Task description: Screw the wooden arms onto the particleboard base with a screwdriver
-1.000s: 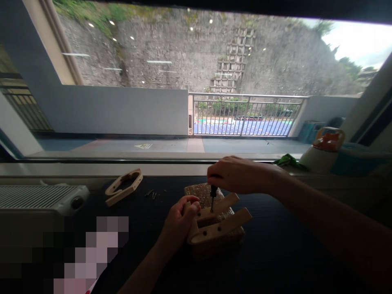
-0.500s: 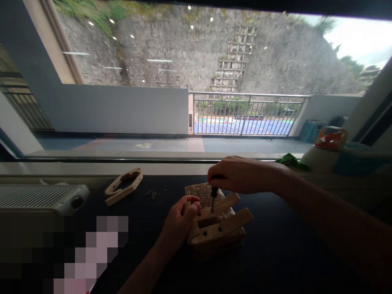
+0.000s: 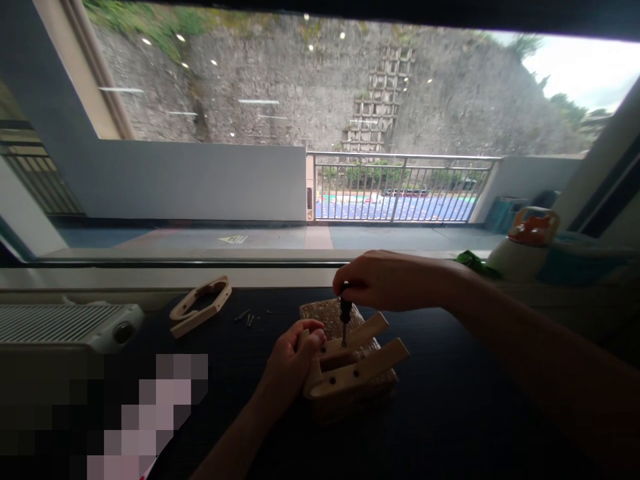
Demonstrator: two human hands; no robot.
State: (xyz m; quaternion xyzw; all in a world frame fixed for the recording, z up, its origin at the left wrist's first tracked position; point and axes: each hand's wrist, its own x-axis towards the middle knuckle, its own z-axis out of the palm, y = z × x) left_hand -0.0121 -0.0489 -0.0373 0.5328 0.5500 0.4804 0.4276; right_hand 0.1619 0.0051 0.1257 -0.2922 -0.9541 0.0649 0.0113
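A light wooden assembly [image 3: 356, 368] made of two long angled pieces lies on a speckled block [image 3: 334, 312] on the dark table [image 3: 450, 427]. My left hand [image 3: 291, 361] is closed round the assembly's left end and holds it down. My right hand [image 3: 385, 281] is closed on the handle of a small screwdriver [image 3: 345, 319], held upright with its tip on the upper wooden piece. Round holes show along the front piece.
A flat wooden frame piece [image 3: 201, 305] lies at the back left, with a few loose screws [image 3: 247, 317] beside it. A white ribbed appliance [image 3: 70, 325] sits far left. A white bottle with an orange lid [image 3: 525, 248] and green cloth [image 3: 475, 263] stand on the window ledge.
My right hand has risen slightly with the screwdriver, showing more of its shaft. My left hand and the wooden assembly stay as they were.
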